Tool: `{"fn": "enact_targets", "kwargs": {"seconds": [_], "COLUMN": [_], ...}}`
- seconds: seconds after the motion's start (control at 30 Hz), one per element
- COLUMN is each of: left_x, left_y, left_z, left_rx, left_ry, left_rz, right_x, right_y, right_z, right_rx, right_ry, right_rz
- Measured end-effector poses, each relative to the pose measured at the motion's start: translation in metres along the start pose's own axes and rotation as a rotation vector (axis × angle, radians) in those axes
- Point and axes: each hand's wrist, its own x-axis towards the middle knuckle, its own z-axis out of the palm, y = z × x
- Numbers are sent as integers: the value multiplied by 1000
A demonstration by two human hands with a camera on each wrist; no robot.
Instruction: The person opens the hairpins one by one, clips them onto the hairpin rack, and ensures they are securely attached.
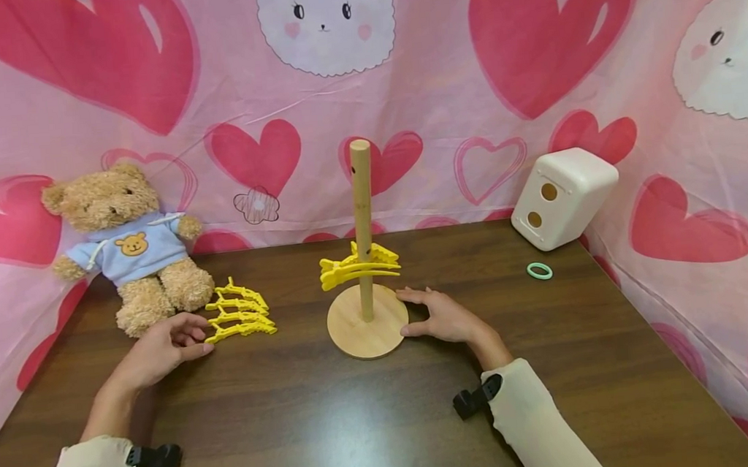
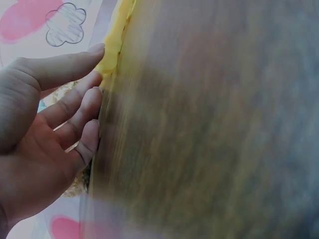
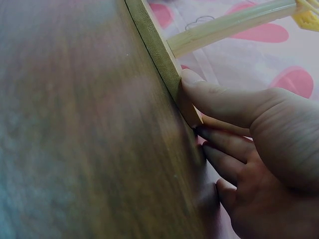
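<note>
Several yellow alligator hair clips [image 1: 240, 310] lie in a row on the table at the left. My left hand [image 1: 167, 347] is at their left ends, its thumb and index finger apart on either side of the nearest clip [image 2: 113, 52]. A wooden stand with an upright pole [image 1: 361, 198] and round base [image 1: 366, 344] stands mid-table. More yellow hair clips [image 1: 358, 266] sit on its pole, above the base. My right hand [image 1: 443, 316] holds the base's right rim, the thumb against its edge [image 3: 169, 74] and the other fingers curved along the side.
A teddy bear [image 1: 144, 244] in a blue top sits at the back left, close behind the loose clips. A white box with round holes [image 1: 565, 196] leans at the back right. A mint-green ring [image 1: 539, 271] lies in front of it. Printed pink cloth [image 1: 429, 97] hangs behind the table.
</note>
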Motion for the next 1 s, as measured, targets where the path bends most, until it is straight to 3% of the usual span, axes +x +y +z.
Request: {"fn": "enact_targets", "kwargs": {"seconds": [0.13,0.33,0.63,0.8,1.0], "left_x": [3,5,7,8,6], "left_y": [-1,0,0,-1,4], "left_z": [0,-1,0,-1,-5], "left_rx": [12,53,-9,7,-6], "left_ry": [27,-9,-63,-92,-78], "left_rz": [26,59,35,22,-15], "right_x": [0,0,-1,-1,-1], "right_y": [0,0,0,0,-1], "right_z": [0,0,0,0,0], "right_rx": [-6,-6,-8,-8,2], "right_ry": [5,2,8,2,2], "right_rz": [-6,-2,-3,2,-1]}}
